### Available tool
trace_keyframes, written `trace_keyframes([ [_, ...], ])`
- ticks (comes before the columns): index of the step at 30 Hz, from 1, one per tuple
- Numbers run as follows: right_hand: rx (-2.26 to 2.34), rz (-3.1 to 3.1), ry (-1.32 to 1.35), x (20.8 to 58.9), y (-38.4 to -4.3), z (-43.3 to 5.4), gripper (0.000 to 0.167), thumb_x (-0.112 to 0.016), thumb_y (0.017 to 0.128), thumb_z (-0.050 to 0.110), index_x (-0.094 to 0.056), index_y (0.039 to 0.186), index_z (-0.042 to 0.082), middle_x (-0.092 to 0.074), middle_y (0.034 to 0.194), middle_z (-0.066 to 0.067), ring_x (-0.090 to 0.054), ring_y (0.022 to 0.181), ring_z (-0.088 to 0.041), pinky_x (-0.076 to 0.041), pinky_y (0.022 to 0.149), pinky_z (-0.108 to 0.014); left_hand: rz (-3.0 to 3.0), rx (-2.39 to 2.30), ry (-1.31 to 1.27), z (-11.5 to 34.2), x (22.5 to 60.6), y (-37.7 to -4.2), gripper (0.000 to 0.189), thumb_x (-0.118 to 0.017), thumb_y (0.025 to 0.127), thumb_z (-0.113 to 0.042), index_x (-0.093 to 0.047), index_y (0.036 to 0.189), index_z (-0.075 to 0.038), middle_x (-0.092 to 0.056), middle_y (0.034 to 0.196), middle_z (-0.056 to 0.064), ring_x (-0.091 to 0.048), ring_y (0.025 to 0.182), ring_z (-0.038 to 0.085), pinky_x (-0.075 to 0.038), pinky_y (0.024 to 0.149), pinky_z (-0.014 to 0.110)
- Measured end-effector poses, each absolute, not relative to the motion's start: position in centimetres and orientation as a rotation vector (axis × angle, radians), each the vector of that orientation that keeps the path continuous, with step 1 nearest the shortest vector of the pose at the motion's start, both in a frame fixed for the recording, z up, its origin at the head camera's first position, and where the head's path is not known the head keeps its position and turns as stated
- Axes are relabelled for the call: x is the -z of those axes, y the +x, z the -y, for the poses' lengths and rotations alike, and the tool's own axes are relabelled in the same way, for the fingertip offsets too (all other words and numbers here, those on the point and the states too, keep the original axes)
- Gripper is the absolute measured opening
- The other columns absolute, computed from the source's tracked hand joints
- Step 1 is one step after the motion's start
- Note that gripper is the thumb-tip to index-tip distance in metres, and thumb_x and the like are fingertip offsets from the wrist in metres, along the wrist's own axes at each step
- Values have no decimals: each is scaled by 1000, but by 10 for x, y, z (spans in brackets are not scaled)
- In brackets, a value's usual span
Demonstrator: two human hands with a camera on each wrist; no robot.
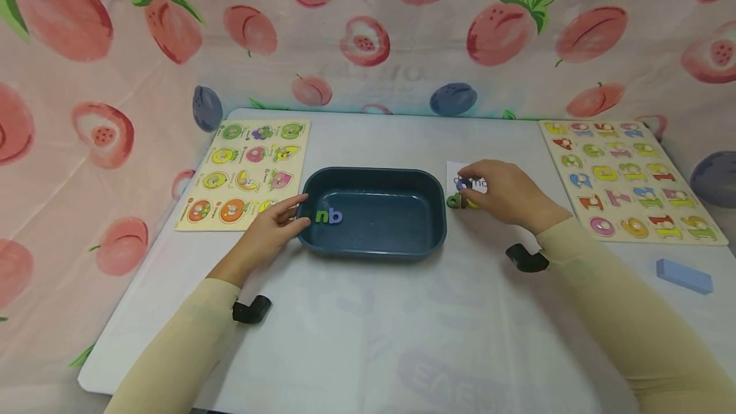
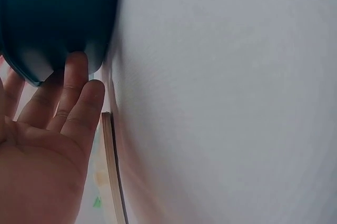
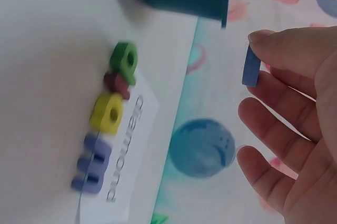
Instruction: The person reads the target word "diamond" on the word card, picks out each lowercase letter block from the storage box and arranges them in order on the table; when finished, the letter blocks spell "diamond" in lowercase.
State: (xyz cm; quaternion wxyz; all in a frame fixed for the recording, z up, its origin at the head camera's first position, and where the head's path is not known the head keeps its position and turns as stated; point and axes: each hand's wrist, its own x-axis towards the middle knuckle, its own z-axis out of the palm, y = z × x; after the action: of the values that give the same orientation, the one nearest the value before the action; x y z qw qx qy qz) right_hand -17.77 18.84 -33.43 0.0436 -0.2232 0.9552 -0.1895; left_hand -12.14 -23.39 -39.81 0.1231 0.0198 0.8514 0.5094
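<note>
My left hand (image 1: pixel 269 230) rests its fairly straight fingers against the left end of a dark teal basin (image 1: pixel 374 252), seen also in the left wrist view, where its fingertips touch the outer wall. Inside the basin lie a green letter n (image 1: pixel 321 216) and a purple letter (image 1: pixel 335 216). Right of the basin, my right hand (image 1: pixel 499 193) pinches a small blue letter piece (image 3: pixel 251 67) edge-on between thumb and finger. Below it a white card (image 3: pixel 113 203) reads "diamond". Along the card stand a green letter (image 3: pixel 124 61), a red one (image 3: pixel 116 84), a yellow one (image 3: pixel 107 113) and a purple m (image 3: pixel 93 164).
A fruit puzzle board (image 1: pixel 223 174) lies at the back left, close to the left hand. At the back right is a number puzzle board (image 1: pixel 623 184). A blue block (image 1: pixel 684 276) lies near the right edge. Fruit-print cloth (image 1: pixel 397 37) hangs behind the white table (image 1: pixel 345 324).
</note>
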Motion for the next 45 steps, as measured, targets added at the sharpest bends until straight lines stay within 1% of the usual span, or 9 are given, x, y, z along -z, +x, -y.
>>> trace_keyframes([
  [7,556,-2924,-579,337,-177,-209,41,-69,95,18,-62,131,-1,-63,125,-24,-55,117,-40,-41,104,-59,-2475,-1499,77,234,399,-121,60,-65,100,-29,-42,154,-15,-42,153,19,-41,140,34,-39,109,49],
  [12,564,-2920,-525,341,-176,-220,42,-70,94,18,-62,130,-1,-62,123,-25,-55,115,-40,-43,101,-60,-2478,-1505,86,234,400,-122,59,-65,100,-28,-43,153,-14,-43,152,19,-42,139,34,-40,108,49],
  [19,550,-2900,-440,349,-174,-239,42,-70,95,22,-63,130,1,-61,123,-26,-55,110,-41,-47,92,-59,-2472,-1496,75,233,399,-122,59,-65,100,-29,-43,153,-15,-43,152,19,-42,139,33,-40,108,48],
  [21,540,-2899,-418,350,-174,-243,42,-70,95,22,-63,130,1,-61,122,-25,-54,109,-41,-49,88,-56,-2471,-1491,73,233,398,-121,60,-65,100,-29,-42,154,-15,-42,153,19,-42,140,34,-39,109,49],
  [25,541,-2900,-416,354,-173,-253,41,-70,95,21,-63,130,1,-62,121,-25,-55,106,-41,-50,83,-54,-2473,-1485,76,233,398,-121,61,-65,100,-30,-42,154,-16,-41,153,19,-41,140,34,-39,109,49],
  [29,554,-2898,-435,357,-172,-261,40,-69,95,20,-63,129,0,-63,120,-24,-56,106,-40,-50,84,-54,-2482,-1478,74,233,398,-121,60,-65,99,-31,-43,153,-17,-42,153,18,-41,140,33,-39,108,49],
  [34,561,-2865,-412,361,-172,-268,42,-68,97,23,-61,131,0,-61,122,-27,-55,105,-41,-49,84,-56,-2490,-1465,59,234,399,-121,60,-66,99,-31,-44,153,-19,-41,154,16,-41,140,32,-41,108,48],
  [39,559,-2843,-379,365,-173,-271,43,-67,97,25,-60,132,0,-60,122,-29,-55,102,-41,-48,80,-53,-2489,-1463,53,234,398,-121,60,-66,99,-32,-44,153,-20,-41,155,15,-41,141,32,-41,108,47],
  [45,579,-2811,-355,371,-175,-272,44,-67,97,27,-60,132,1,-61,121,-27,-55,105,-41,-47,84,-55,-2495,-1463,60,234,398,-121,59,-66,99,-32,-44,153,-19,-40,155,15,-40,141,32,-40,108,47],
])
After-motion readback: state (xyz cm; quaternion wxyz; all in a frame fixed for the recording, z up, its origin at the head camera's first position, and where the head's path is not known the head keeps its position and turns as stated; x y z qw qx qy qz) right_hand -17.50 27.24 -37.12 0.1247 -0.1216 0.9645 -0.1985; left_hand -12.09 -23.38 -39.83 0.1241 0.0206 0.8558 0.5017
